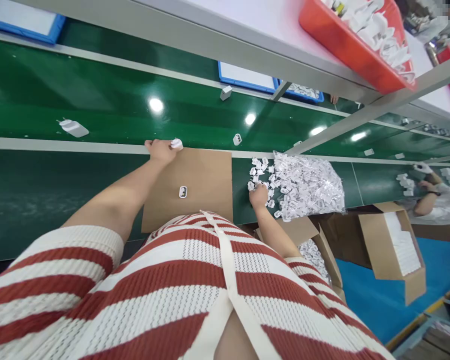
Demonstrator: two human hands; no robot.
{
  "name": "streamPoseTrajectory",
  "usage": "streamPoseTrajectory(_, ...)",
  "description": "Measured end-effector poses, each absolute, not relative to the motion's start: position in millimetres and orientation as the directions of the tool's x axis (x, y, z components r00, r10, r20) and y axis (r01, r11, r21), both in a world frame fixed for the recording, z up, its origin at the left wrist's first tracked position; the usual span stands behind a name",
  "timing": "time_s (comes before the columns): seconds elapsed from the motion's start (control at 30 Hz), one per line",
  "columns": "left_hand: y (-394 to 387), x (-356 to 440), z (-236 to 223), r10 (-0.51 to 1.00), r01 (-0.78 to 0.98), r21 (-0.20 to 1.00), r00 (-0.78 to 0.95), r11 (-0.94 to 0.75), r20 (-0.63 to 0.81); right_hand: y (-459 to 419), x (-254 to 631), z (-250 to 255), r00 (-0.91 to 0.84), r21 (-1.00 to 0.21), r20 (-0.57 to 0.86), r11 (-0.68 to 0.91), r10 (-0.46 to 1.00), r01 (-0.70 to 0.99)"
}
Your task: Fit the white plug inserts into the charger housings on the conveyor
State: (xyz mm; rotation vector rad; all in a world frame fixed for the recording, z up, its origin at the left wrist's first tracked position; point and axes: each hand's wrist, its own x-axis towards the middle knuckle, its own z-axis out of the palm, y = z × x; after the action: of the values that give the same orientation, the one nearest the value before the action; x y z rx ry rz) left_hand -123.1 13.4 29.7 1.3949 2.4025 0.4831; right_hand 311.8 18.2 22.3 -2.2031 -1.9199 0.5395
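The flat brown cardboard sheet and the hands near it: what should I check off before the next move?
1. Left hand holding the small white plastic piece: ok.
2. Right hand gripping one of the loose white plastic parts: cannot tell; fingers are among them.
3. Brown cardboard sheet lying flat on the green worktop: ok.
4. Small white oval plastic shell resting on the sheet: ok.
5. Loose parts all inside the clear plastic bag: not ok; some lie beside it.

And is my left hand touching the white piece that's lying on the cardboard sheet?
Apart. The head view shows bare cardboard sheet between your left hand, up at its far edge, and the white piece lying nearer your body.
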Motion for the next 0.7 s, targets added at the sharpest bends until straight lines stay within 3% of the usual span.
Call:
streamPoseTrajectory(0.13,43.8,-161.1,31.5,0.819,0.721,0.413,-0.56,0.556,-0.124,16.3,318.1,20.9,0.157,-0.407,-0.174,-0.216,0.972,0.888)
streamPoseTrajectory(0.27,48.3,-174.0,28.6,0.788,0.689,0.398,-0.589,0.606,-0.181,9.7,316.5,29.2,0.165,-0.543,-0.203,-0.251,0.965,0.801)
streamPoseTrajectory(0.4,11.7,-161.7,39.1,0.824,0.743,0.406,-0.565,0.532,-0.044,-2.2,305.0,35.6,0.057,-0.73,-0.355,-0.315,0.933,0.607)
streamPoseTrajectory(0.47,-18.1,-149.9,47.2,0.912,0.821,0.426,-0.41,0.38,-0.024,-11.4,292.3,35.2,-0.038,-0.798,-0.44,-0.371,0.897,0.474)
streamPoseTrajectory(0.53,-49.5,-136.9,51.5,0.982,0.86,0.475,-0.155,0.187,-0.106,-21.0,276.6,33.9,-0.13,-0.839,-0.49,-0.425,0.862,0.341)
streamPoseTrajectory(0.63,-88.8,-116.7,46.2,0.944,0.821,0.57,0.211,-0.031,-0.252,-30.7,254.4,32.1,-0.257,-0.858,-0.514,-0.485,0.818,0.172)
streamPoseTrajectory(0.7,-104.4,-102.4,36.9,0.898,0.793,0.605,0.317,-0.074,-0.306,-32.5,243.9,31.4,-0.329,-0.854,-0.513,-0.511,0.793,0.101)
